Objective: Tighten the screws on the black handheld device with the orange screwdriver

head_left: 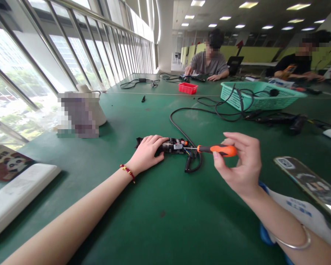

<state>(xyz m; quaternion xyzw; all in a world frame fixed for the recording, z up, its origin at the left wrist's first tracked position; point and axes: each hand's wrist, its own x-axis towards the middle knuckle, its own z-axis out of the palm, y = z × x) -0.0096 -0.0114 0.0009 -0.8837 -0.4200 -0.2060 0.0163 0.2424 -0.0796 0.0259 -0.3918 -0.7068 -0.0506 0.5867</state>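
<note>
My left hand [150,149] lies over a black corded device [169,146] on the table, fingers wrapped across its body. The device's right end is opened, showing a grey part and coloured wires. A screwdriver [217,149] with an orange and black handle points left, its thin shaft reaching the exposed wiring. Around the handle curls my right hand [241,162], the thumb against its lower side and the index finger raised above. Whether the tip sits in a screw is too small to tell. From the wiring end, a black cable [182,127] loops away.
A green basket [264,106] with cables stands at the back right, a red tray [187,88] at the back. A phone [306,180] lies right, above a white and blue packet [295,209]. Left are a white bar [24,187] and a pixelated object. Two people sit opposite.
</note>
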